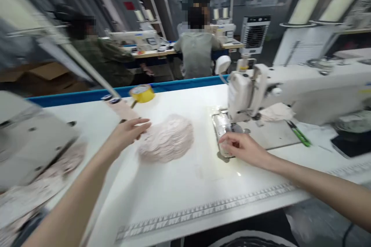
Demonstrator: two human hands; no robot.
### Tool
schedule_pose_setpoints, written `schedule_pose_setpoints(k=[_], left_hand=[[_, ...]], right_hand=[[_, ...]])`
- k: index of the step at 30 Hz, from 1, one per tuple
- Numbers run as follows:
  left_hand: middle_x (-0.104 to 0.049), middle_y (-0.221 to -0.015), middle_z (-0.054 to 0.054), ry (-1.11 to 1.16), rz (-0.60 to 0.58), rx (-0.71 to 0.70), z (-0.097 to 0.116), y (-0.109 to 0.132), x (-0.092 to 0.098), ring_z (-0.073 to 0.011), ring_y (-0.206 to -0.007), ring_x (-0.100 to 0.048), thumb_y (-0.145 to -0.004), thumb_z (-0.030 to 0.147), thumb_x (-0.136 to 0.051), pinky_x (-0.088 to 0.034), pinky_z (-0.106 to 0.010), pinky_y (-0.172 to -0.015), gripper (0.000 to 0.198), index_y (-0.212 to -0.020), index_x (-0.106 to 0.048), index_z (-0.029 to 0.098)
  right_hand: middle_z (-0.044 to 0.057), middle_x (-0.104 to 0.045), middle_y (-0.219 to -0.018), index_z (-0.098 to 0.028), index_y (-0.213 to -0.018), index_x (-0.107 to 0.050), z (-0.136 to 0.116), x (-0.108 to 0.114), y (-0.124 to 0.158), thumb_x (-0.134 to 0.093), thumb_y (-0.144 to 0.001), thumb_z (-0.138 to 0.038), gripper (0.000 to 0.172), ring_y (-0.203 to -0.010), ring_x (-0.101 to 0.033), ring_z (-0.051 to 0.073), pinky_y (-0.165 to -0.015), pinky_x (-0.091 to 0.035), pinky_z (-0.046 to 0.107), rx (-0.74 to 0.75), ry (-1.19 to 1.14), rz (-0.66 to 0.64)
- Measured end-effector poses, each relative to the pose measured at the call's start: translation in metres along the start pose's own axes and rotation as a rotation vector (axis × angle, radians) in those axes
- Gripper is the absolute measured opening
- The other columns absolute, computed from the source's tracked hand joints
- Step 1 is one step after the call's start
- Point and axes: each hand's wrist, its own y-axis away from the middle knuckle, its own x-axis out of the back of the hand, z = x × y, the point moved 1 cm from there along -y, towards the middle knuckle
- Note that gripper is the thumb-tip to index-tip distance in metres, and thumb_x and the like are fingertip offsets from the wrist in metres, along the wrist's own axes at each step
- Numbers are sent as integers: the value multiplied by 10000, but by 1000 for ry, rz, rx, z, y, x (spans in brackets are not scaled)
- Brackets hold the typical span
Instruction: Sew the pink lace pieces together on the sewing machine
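Observation:
My left hand (129, 134) reaches over the white table, its fingers stretched out, at the left edge of a stack of pale pink fabric pieces (168, 139). No piece shows in its grasp. My right hand (242, 147) is at the metal plate (222, 125) of a white sewing machine (242, 92), just in front of the needle area. Its fingers are curled in and pressed together; anything between them is hidden or too small to name. Behind that hand, a crumpled pale cloth piece (276, 112) lies under the machine arm.
Green-handled snips (301, 135) lie right of the machine plate. A yellow tape roll (142, 93) sits at the far edge near a thread-stand pole (87, 73). Along the front edge runs a ruler strip (208, 206). Two people (197, 52) sit beyond the table.

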Motion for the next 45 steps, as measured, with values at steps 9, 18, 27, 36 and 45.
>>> schedule_pose_setpoints(k=[9,18,27,36,45], left_hand=[[-644,-623,-46,-84,183,-217,10,-21,-11,-276,-657,-630,-711,589,-499,-481,-378,-542,349,-897,-626,322],[-689,-1063,-58,-129,590,-520,77,39,-34,-245,-829,-670,-916,443,-415,-502,-424,-765,343,-1135,-611,268],[-681,-1115,-37,6,28,-1154,139,107,-112,-184,-972,-652,-915,169,-489,-541,-304,-773,322,-1219,-567,239],[-673,-1051,-77,606,-749,-563,158,104,-135,-236,-963,-631,-827,325,-641,-526,-402,-830,232,-1008,-619,181],[-393,-626,59,514,-905,-329,163,98,-124,-80,-540,-373,-835,405,-603,-300,-213,-487,269,-735,-514,172]], right_hand=[[-7,-691,-862,-229,-1000,-661,40,81,51,-501,-855,-145,232,-700,-616,127,-609,-437,245,-40,541,247],[72,-572,-1178,-169,-1172,-562,67,139,-4,-522,-928,-374,322,-1004,-585,209,-846,-508,413,-275,681,292],[80,-655,-969,-183,-907,-646,50,138,13,-530,-908,-322,181,-880,-589,211,-791,-472,367,-211,546,179],[-19,-604,-789,-192,-890,-555,13,58,89,-605,-861,-417,233,-716,-579,93,-701,-473,245,-316,-742,-70],[38,-667,-801,-169,-916,-631,10,67,90,-607,-845,-450,291,-664,-640,134,-592,-528,257,-363,-326,-116]])
